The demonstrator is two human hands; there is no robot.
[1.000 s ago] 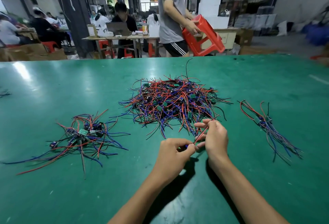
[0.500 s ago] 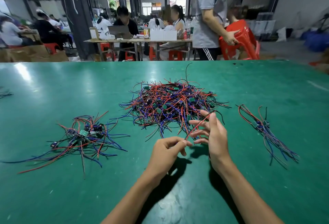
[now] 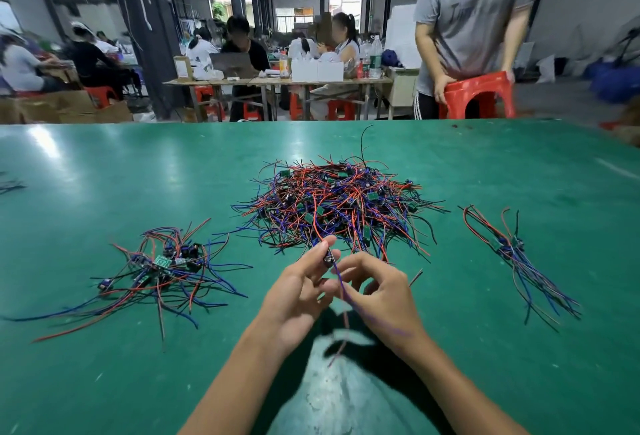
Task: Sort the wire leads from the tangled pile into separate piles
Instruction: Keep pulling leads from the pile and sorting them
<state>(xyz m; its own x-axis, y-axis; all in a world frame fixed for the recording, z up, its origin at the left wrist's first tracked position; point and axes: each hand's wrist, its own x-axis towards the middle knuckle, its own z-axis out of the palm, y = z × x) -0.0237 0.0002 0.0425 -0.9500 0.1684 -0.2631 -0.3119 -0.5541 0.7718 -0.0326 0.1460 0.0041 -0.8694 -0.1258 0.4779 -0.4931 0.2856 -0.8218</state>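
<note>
A big tangled pile of red, blue and black wire leads with small green boards lies in the middle of the green table. A looser pile lies to the left, and a thin bundle lies to the right. Just in front of the tangled pile, my left hand pinches the dark component end of one wire lead. Its blue and red wires hang down between my hands. My right hand has its fingers curled around those wires.
A few stray wires lie at the table's far left edge. Beyond the far edge a person in a grey shirt holds a red stool. Other people sit at tables further back.
Both hands have lifted a lead out of the pile's front edge; the left hand rose and now pinches its end. The person with the red stool moved right and set it down.
</note>
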